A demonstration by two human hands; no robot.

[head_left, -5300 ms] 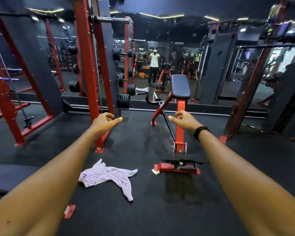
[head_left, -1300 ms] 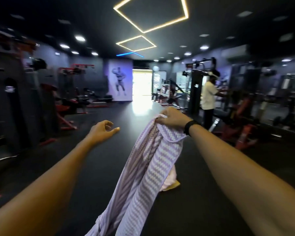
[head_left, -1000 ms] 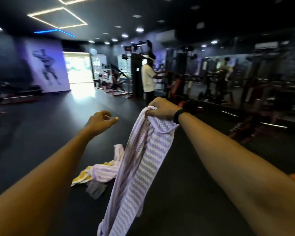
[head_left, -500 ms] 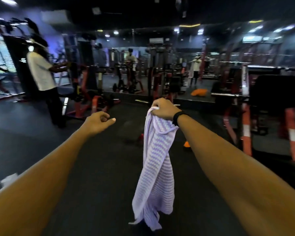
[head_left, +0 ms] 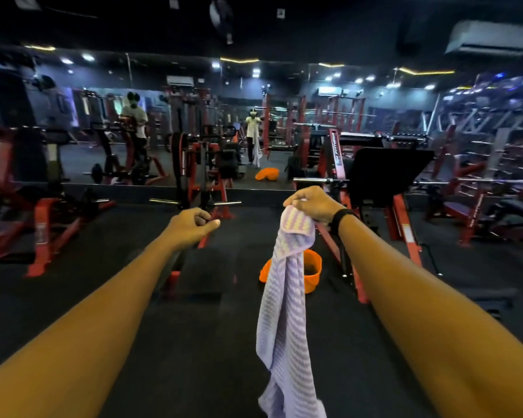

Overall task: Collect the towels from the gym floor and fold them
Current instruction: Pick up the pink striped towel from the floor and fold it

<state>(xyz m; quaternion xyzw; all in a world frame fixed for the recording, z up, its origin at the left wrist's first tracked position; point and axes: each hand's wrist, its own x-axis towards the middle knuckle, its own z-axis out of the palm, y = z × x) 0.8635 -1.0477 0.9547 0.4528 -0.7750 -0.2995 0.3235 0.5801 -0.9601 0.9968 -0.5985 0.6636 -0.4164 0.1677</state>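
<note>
A lavender towel with a white zigzag weave (head_left: 286,321) hangs full length from my right hand (head_left: 313,203), which grips its top end at chest height. The towel's lower end drops out of the bottom of the view. My left hand (head_left: 191,226) is held out beside it, a little to the left, fingers loosely curled and holding nothing. An orange towel (head_left: 310,271) lies crumpled on the black floor, partly hidden behind the hanging towel.
Red and black weight machines (head_left: 201,173) stand ahead and a leg press (head_left: 381,179) at right. A mirror wall (head_left: 151,146) behind them reflects me, the orange towel and another person. Black rubber floor (head_left: 194,342) stretches below my arms.
I have turned right and moved forward; the person at left has left direct view. The orange towel on the floor is now nearer, behind the hanging towel. My right hand's grip is unchanged.
</note>
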